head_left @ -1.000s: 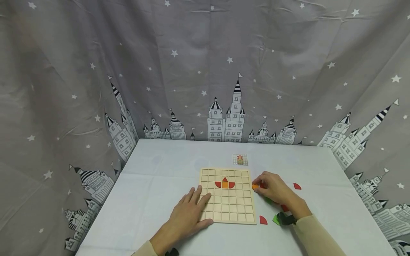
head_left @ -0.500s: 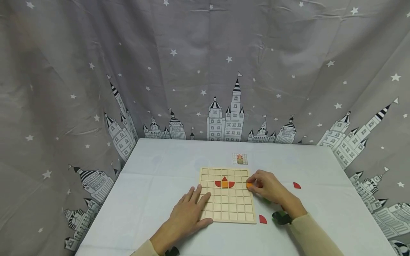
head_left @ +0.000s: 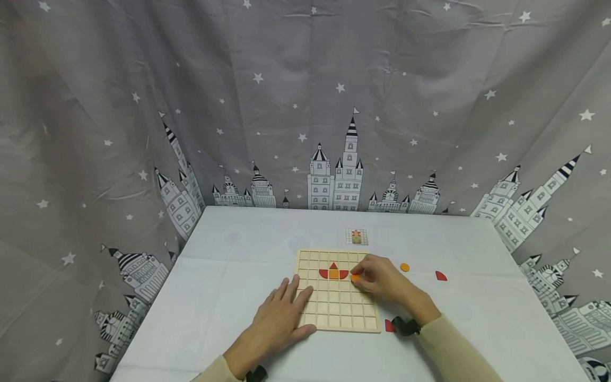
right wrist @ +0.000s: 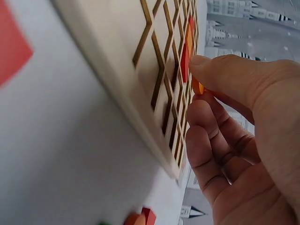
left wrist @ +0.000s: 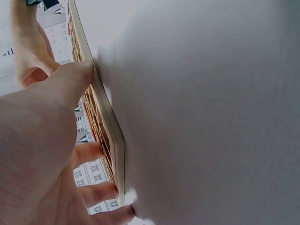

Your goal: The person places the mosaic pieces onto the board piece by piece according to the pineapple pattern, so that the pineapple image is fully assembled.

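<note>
Head view shows the right hand (head_left: 382,280) over the right half of the wooden grid board (head_left: 334,318), thumb and forefinger pinching a small orange piece (head_left: 355,277) just beside the red and orange figure (head_left: 333,272) already set in the upper rows. The left hand (head_left: 281,318) lies flat, fingers spread, on the board's near left corner, steadying it. The right wrist view confirms the orange piece (right wrist: 197,87) gripped at the fingertips, close above the cells. This looks like the placing step; the next move would call for lowering the piece squarely into a cell beside the figure. An orange disc (head_left: 404,267) and a red piece (head_left: 441,276) lie toward the tabletop's right edge.
</note>
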